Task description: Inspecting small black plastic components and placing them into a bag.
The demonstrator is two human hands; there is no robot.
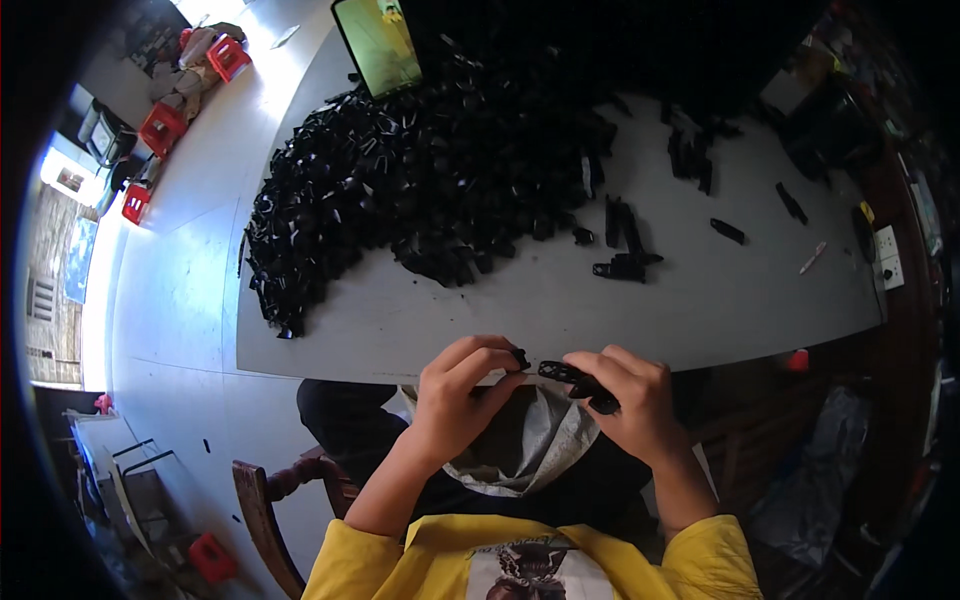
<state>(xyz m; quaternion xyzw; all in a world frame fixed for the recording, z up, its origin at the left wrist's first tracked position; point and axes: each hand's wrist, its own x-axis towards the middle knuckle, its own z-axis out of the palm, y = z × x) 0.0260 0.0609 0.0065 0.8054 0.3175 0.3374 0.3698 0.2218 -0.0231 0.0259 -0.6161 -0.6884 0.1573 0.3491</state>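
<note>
My left hand (pixel 462 398) is closed over the table's near edge, pinching a small black plastic piece (pixel 519 358) between thumb and fingers. Close beside it, my right hand (pixel 636 398) grips a longer black plastic part (pixel 558 371) with an openwork end. That end points toward my left hand, with a small gap between the two pieces. More black plastic shows under my right fingers, partly hidden. Below both hands, an open whitish woven sack (pixel 540 455) lies across my lap. The exact kind of the black parts is too small to tell.
A large heap of black plastic parts (pixel 400 190) covers the grey table (pixel 450 325). Several loose ones (pixel 625 268) lie to its right, near a pen (pixel 812 258). A phone with a lit screen (pixel 380 45) stands at the heap's back. Red stools (pixel 160 130) stand at left.
</note>
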